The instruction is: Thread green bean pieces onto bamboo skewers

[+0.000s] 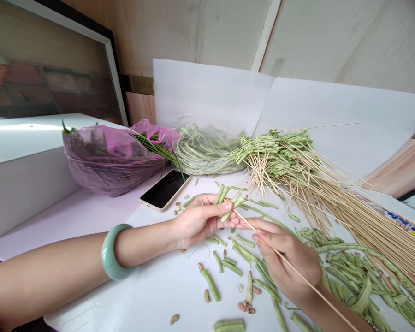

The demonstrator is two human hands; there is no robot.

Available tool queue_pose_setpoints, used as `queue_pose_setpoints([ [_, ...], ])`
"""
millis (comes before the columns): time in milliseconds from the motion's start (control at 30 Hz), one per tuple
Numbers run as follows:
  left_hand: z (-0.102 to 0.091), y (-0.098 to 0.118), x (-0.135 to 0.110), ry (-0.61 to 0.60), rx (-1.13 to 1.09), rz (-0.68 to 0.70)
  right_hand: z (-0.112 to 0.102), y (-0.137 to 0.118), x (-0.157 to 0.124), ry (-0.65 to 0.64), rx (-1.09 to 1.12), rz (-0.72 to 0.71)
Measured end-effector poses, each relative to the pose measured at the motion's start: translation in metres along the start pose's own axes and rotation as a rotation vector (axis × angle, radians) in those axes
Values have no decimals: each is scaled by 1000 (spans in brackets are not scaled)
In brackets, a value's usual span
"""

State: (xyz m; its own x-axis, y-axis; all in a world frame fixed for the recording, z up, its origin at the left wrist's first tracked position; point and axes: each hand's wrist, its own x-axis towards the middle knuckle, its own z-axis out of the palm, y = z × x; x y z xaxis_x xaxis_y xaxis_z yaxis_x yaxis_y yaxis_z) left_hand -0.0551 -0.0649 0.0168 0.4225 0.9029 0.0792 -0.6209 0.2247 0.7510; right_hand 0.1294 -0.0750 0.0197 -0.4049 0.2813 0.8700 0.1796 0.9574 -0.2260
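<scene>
Between its thumb and fingers, my left hand (202,219) pinches several short pieces of green bean (237,204). My right hand (285,258) grips a thin wooden skewer (297,273); its tip end reaches the bean pieces at my left fingertips. How far the skewer goes through them is hidden by my fingers. The two hands nearly meet over the table. Cut bean pieces (210,285) and brown seeds (174,318) lie scattered on the white surface below. A green bangle (112,252) circles my left wrist.
Behind my right hand rests a pile of skewered beans (280,150), with many bare skewers (383,244) alongside. A clear bag of long beans (207,147), a purple bag (114,161) and a phone (165,190) stand farther back. Loose beans (359,276) heap up at right.
</scene>
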Motion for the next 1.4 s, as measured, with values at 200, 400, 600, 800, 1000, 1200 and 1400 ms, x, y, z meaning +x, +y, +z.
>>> queue_pose_setpoints([
  [200,1,-2,-1,-39,8,-33,1,-2,0,-22,58,14],
  [400,-4,-1,2,-44,22,8,1,1,-8,-9,63,112],
  [600,-4,0,4,100,-24,13,3,3,-8,60,79,154],
  [800,-3,-1,3,71,-25,19,2,4,-10,38,67,143],
  [1000,-4,-3,2,18,-40,0,2,4,-11,51,-6,121],
  [1200,-1,-4,0,-44,-21,-15,2,2,-5,32,69,118],
  [1400,5,-3,-3,-33,-6,-27,3,1,-5,47,123,162],
])
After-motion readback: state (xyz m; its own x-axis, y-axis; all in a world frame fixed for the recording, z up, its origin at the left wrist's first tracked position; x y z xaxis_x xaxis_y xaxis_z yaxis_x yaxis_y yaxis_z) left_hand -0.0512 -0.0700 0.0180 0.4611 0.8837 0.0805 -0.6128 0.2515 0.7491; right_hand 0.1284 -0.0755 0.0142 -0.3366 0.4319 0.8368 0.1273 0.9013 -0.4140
